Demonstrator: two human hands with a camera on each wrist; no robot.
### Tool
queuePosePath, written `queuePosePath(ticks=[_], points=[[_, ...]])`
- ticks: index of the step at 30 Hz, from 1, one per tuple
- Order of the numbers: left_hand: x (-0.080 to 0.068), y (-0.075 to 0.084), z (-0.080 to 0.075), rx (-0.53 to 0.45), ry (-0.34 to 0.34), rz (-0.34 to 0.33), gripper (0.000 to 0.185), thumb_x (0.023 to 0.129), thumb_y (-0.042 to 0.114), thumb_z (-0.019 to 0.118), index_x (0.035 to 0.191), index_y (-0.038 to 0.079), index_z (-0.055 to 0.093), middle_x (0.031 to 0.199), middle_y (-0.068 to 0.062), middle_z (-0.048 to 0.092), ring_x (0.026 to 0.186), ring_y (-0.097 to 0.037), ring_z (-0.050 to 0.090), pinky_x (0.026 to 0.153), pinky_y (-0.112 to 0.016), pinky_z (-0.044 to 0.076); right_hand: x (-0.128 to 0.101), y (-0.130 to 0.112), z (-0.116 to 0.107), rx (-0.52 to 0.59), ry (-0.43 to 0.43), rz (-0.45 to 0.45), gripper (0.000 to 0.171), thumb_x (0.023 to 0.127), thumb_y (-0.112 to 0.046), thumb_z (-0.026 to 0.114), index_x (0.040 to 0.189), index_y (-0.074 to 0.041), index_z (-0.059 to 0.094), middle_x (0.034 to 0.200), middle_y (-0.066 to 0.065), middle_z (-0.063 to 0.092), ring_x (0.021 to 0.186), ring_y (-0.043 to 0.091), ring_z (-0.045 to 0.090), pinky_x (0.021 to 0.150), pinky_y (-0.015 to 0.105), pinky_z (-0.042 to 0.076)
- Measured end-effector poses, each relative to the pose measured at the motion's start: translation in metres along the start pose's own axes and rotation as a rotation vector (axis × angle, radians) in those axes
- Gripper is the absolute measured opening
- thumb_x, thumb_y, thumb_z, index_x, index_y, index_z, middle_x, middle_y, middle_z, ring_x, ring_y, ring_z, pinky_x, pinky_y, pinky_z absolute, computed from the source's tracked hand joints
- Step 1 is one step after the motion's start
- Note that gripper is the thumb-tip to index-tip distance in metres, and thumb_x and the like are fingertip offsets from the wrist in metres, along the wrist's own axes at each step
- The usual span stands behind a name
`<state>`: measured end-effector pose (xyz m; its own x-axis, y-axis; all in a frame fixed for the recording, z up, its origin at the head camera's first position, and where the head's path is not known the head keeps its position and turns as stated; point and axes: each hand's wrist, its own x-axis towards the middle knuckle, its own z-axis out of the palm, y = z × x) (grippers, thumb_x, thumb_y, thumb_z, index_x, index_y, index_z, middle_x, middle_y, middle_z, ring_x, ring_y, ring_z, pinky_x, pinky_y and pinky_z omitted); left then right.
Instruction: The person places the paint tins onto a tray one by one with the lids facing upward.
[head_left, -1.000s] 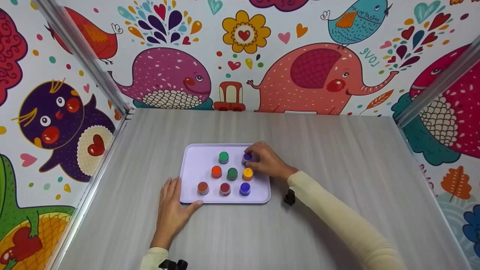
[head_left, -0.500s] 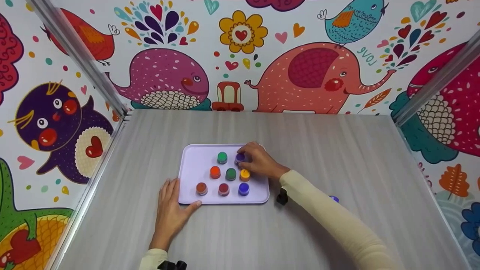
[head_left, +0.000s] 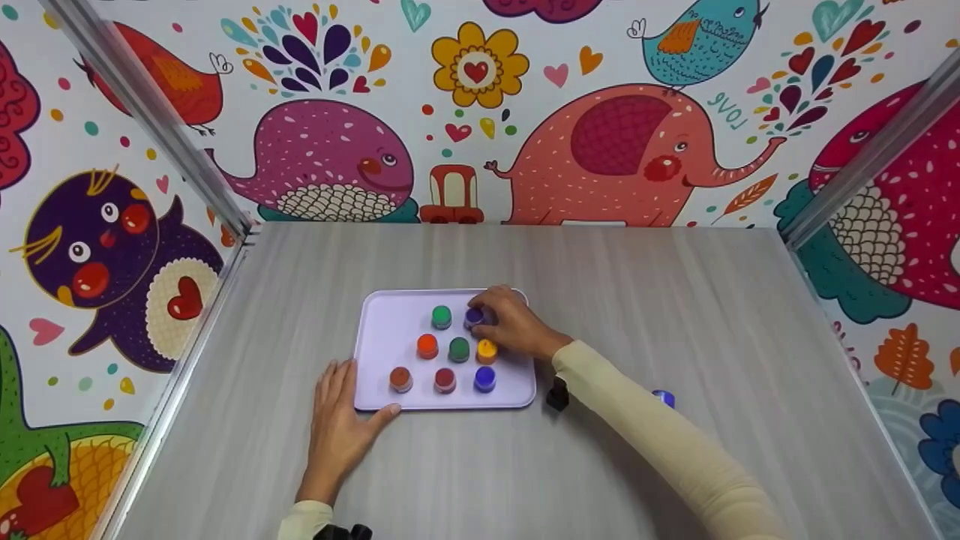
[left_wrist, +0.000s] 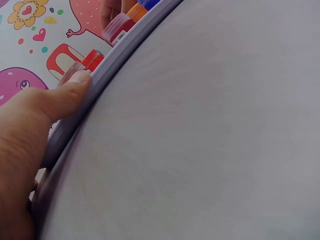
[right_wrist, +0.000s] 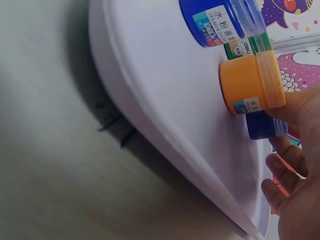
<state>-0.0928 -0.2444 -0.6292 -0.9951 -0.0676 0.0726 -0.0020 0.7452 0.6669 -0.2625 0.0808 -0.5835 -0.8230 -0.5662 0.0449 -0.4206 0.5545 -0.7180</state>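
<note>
Right hand (head_left: pixel 517 328) pinches purple jar (head_left: pixel 473 317) at tray (head_left: pixel 382 322) far edge; left hand (head_left: pixel 339 424) flat, fingers straight, steadying tray near corner.

Both arms wear long cream-coloured sleeves (head_left: pixel 660 442), each with a small black device (head_left: pixel 556 395) strapped at the wrist.

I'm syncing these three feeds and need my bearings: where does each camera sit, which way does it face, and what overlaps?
Head: above, looking forward and down at the tray of paint pots; both hands and cream sleeves show.
Left wrist: low on the table, looking along the tray's rim; the left hand shows, thumb on the rim.
Right wrist: beside the tray, facing the orange pot; the right hand shows.
Shared: tray and pots.
</note>
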Motion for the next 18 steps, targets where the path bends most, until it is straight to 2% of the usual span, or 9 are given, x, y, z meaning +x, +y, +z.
queuePosePath(ticks=[6, 13, 18], points=[[0.000, 0.000, 0.000, 0.000, -0.011, -0.003, 0.112, 0.088, 0.057, 0.089, 0.169, 0.001, 0.036, 0.173, -0.022, 0.037, 0.166, -0.047, 0.014, 0.131, -0.071, 0.013, -0.009, 0.003, -0.007, 0.028, 0.004, 0.034, 0.039, 0.102, -0.015, 0.081, 0.139, -0.009, 0.071, 0.128, 0.003, 0.068, 0.123, 0.023, 0.056, 0.111, 0.040, 0.052], [0.001, 0.002, -0.001, 0.002, -0.019, -0.009, 0.112, 0.089, 0.055, 0.090, 0.169, -0.001, 0.035, 0.174, -0.023, 0.035, 0.166, -0.047, 0.013, 0.132, -0.070, 0.012, -0.028, 0.012, -0.026, 0.049, 0.013, -0.033, 0.038, 0.101, -0.010, 0.081, 0.137, -0.002, 0.071, 0.130, 0.014, 0.069, 0.128, 0.033, 0.055, 0.113, 0.048, 0.049], [0.001, 0.000, -0.002, 0.008, -0.024, -0.014, 0.115, 0.088, 0.059, 0.088, 0.169, -0.001, 0.034, 0.174, -0.024, 0.034, 0.166, -0.047, 0.013, 0.132, -0.071, 0.011, -0.042, 0.019, -0.037, 0.048, 0.024, -0.047, 0.037, 0.102, -0.010, 0.080, 0.137, 0.000, 0.070, 0.129, 0.017, 0.068, 0.123, 0.037, 0.056, 0.108, 0.050, 0.050]])
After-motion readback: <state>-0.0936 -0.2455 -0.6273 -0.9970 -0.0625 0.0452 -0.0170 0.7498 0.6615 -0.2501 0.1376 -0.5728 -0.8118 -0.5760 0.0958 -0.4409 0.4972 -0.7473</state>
